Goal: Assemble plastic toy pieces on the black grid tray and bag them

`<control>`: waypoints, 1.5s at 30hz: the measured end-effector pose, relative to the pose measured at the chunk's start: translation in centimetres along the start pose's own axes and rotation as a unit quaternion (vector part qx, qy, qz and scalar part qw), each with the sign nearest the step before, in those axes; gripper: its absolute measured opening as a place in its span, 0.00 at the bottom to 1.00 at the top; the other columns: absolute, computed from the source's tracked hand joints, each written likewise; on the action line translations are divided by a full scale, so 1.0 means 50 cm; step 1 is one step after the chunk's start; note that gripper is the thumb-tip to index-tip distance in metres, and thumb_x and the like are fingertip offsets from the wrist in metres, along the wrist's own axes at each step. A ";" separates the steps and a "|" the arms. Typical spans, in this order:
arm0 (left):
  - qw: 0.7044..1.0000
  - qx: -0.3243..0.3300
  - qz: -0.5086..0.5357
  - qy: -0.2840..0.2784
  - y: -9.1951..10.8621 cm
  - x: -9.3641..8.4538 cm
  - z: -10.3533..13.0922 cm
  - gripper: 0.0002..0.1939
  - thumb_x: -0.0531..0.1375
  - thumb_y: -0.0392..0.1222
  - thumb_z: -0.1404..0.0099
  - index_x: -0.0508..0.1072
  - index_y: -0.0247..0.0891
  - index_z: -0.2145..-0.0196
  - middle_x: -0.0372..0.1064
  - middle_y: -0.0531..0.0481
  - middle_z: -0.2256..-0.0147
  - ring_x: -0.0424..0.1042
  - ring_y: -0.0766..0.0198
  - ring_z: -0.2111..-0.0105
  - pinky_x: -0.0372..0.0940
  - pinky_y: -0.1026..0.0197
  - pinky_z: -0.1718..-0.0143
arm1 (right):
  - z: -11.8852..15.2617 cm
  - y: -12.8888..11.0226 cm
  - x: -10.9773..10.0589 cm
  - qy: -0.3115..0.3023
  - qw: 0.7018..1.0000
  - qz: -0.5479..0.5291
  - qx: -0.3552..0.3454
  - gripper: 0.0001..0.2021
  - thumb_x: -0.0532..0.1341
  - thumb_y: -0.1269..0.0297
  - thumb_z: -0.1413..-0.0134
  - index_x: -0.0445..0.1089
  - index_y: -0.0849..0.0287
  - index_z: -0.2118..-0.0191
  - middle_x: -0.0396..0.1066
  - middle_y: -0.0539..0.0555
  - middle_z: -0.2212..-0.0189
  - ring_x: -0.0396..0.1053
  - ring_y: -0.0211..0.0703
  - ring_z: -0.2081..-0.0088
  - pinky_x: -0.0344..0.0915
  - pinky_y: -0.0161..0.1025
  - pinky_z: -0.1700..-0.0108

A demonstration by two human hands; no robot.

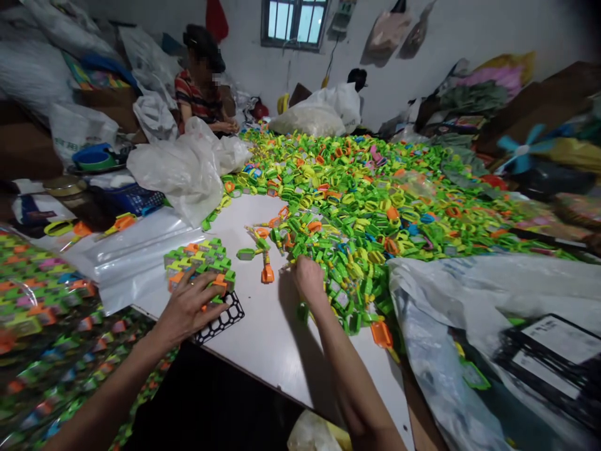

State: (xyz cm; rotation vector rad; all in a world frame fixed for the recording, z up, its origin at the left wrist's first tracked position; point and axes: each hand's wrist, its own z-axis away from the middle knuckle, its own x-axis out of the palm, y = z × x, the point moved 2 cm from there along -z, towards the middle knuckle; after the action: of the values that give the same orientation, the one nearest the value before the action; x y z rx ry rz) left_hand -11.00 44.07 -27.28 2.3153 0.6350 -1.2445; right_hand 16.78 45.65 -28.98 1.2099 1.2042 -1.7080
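Toy watches (347, 207) heap toward the far edge of the worktop (267, 335), ahead and right of my nearer right hand (310, 277), its grip hidden from me; my left hand (193, 304) lies spread over the black grid (220, 326).

Window (295, 24): bright, bluish-white panes against a dull grey wall (422, 47)
Room: dim overall, darkest below the table's near edge and in the upper right corner
Tabletop (263, 335): pale and fairly evenly lit; soft shadow just left of the right forearm (342, 357), so the light probably falls from above right
Plastic sheet (141, 247): whitish glare along its folds
Heap of coloured pieces (347, 200): clearest mid-frame
Lower-left pieces (56, 363): smeared, stretched toward the edge
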 end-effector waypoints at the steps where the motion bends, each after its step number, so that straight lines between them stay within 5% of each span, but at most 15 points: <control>1: 1.000 0.000 0.002 0.002 -0.001 0.001 0.001 0.12 0.58 0.51 0.32 0.74 0.44 0.56 0.72 0.46 0.52 0.70 0.56 0.50 0.49 0.45 0.37 | -0.014 0.011 0.001 0.012 1.000 0.003 0.013 0.09 0.57 0.70 0.41 0.72 0.66 0.59 0.74 0.65 0.65 0.73 0.48 0.62 0.64 0.39 0.60; 7: 1.000 0.013 -0.002 -0.018 0.002 -0.013 0.010 0.13 0.56 0.51 0.31 0.73 0.43 0.55 0.71 0.45 0.52 0.70 0.56 0.50 0.48 0.47 0.37 | -0.043 0.038 0.016 0.002 1.000 -0.013 0.025 0.08 0.59 0.71 0.44 0.74 0.68 0.66 0.74 0.66 0.69 0.72 0.46 0.65 0.62 0.36 0.65; 10: 1.000 0.005 -0.007 -0.024 0.013 -0.034 -0.001 0.15 0.55 0.52 0.30 0.72 0.41 0.54 0.70 0.43 0.50 0.68 0.54 0.48 0.49 0.44 0.39 | -0.008 0.042 0.019 -0.009 0.990 -0.136 -0.020 0.11 0.57 0.65 0.43 0.74 0.66 0.65 0.73 0.60 0.71 0.69 0.42 0.70 0.60 0.34 0.69; 13: 0.999 -0.032 -0.003 -0.031 0.019 -0.041 -0.027 0.15 0.55 0.51 0.31 0.72 0.39 0.55 0.69 0.40 0.50 0.67 0.52 0.46 0.53 0.43 0.41 | 0.062 0.012 0.054 -0.055 0.918 -0.380 -0.101 0.15 0.59 0.55 0.46 0.73 0.63 0.64 0.71 0.53 0.75 0.65 0.40 0.74 0.60 0.34 0.72; 16: 0.995 -0.028 0.029 -0.088 0.023 -0.028 -0.046 0.12 0.54 0.46 0.30 0.73 0.38 0.60 0.71 0.42 0.54 0.68 0.55 0.49 0.59 0.47 0.44 | 0.144 -0.047 0.127 -0.098 0.863 -0.479 -0.131 0.15 0.61 0.53 0.50 0.73 0.62 0.67 0.68 0.50 0.77 0.62 0.37 0.75 0.59 0.33 0.72; 21: 0.994 -0.023 0.039 -0.096 0.024 -0.012 -0.039 0.15 0.54 0.50 0.30 0.73 0.37 0.60 0.70 0.40 0.54 0.67 0.53 0.47 0.59 0.47 0.42 | 0.181 -0.123 0.219 -0.079 0.862 -0.490 -0.107 0.14 0.58 0.55 0.47 0.72 0.62 0.68 0.69 0.50 0.76 0.63 0.38 0.74 0.60 0.33 0.71; 25: 0.995 -0.027 0.048 -0.089 0.018 -0.007 -0.030 0.21 0.59 0.59 0.36 0.73 0.38 0.58 0.70 0.40 0.53 0.67 0.51 0.48 0.59 0.46 0.42 | 0.160 -0.158 0.217 -0.048 0.905 -0.386 -0.174 0.11 0.56 0.63 0.47 0.72 0.62 0.63 0.73 0.55 0.69 0.69 0.44 0.67 0.64 0.37 0.63; 31: 0.994 -0.029 0.054 -0.095 0.022 -0.010 -0.032 0.21 0.60 0.58 0.36 0.72 0.38 0.56 0.69 0.40 0.51 0.66 0.51 0.46 0.57 0.46 0.41 | 0.170 -0.162 0.200 -0.044 0.956 -0.211 -0.197 0.12 0.53 0.69 0.46 0.70 0.62 0.57 0.72 0.58 0.65 0.70 0.46 0.65 0.65 0.38 0.63; 36: 0.991 -0.048 0.078 -0.099 0.013 -0.006 -0.029 0.23 0.61 0.59 0.38 0.73 0.39 0.54 0.69 0.39 0.49 0.66 0.49 0.45 0.54 0.44 0.38 | 0.162 -0.145 0.198 -0.075 0.952 -0.220 -0.196 0.11 0.55 0.68 0.46 0.70 0.63 0.58 0.72 0.59 0.64 0.71 0.46 0.65 0.65 0.37 0.63; 42: 0.989 -0.063 0.082 -0.108 0.000 0.010 -0.020 0.28 0.61 0.63 0.40 0.73 0.40 0.52 0.69 0.41 0.49 0.65 0.49 0.45 0.52 0.44 0.37 | 0.149 -0.145 0.199 -0.078 0.904 -0.357 -0.223 0.09 0.55 0.68 0.47 0.70 0.59 0.62 0.74 0.55 0.65 0.72 0.45 0.63 0.67 0.37 0.59; 45: 0.991 -0.059 0.064 -0.106 0.001 0.011 -0.017 0.29 0.61 0.63 0.39 0.72 0.41 0.48 0.68 0.41 0.48 0.65 0.49 0.45 0.52 0.44 0.37 | 0.146 -0.155 0.203 -0.084 0.917 -0.309 -0.239 0.13 0.55 0.69 0.49 0.70 0.60 0.58 0.74 0.57 0.61 0.71 0.47 0.59 0.68 0.40 0.54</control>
State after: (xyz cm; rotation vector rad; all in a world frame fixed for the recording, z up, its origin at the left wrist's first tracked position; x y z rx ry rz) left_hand -10.14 44.62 -27.34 2.0593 0.4653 -1.3325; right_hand 4.53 40.79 -35.51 0.3902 1.8840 -1.7336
